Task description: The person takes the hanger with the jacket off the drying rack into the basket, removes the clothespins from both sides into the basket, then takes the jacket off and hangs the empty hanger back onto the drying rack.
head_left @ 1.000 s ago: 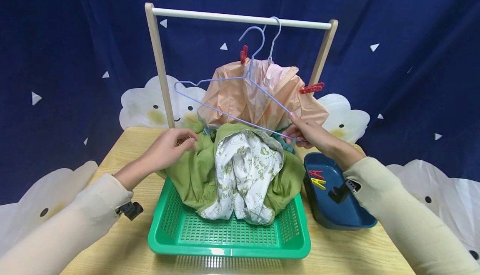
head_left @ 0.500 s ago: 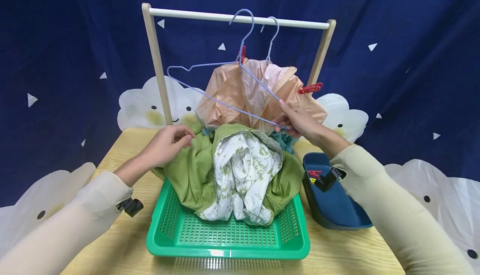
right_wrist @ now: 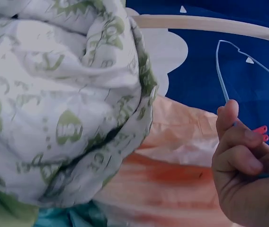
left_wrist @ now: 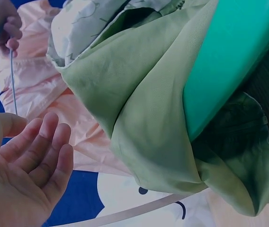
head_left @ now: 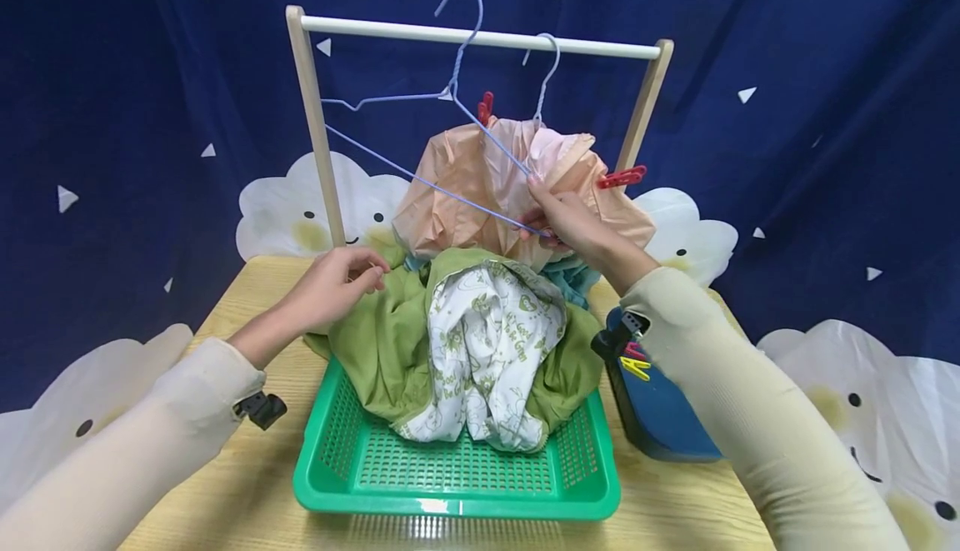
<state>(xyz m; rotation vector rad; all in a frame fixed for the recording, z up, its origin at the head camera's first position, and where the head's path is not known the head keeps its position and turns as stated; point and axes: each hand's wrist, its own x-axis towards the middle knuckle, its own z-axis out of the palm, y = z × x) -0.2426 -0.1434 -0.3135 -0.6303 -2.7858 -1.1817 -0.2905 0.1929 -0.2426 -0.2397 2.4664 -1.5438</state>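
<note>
My right hand (head_left: 566, 217) grips one end of a pale blue wire clothes hanger (head_left: 431, 187). The hanger is tilted, with its hook above the white bar of the clothes rack (head_left: 375, 30) and its far end by the left post. In the right wrist view, curled fingers (right_wrist: 238, 158) hold the wire. My left hand (head_left: 330, 288) hovers by the left side of a green garment (head_left: 382, 359), fingers loosely bent and holding nothing; the left wrist view shows its palm (left_wrist: 11, 189). The garment's white printed lining (head_left: 487, 351) faces up in the green basket (head_left: 457, 501).
A peach garment (head_left: 450, 192) hangs on the rack from another hanger (head_left: 550, 76), with a red clothespin (head_left: 622, 177) at its right. At the right, a blue bin (head_left: 667, 418) holds red and yellow clothespins (head_left: 636, 366). Teal cloth (head_left: 573, 278) lies behind the green garment.
My right hand has moved up and to the left with the hanger, lifting its hook from below the rack's bar to above it. The left hand has stayed nearly still.
</note>
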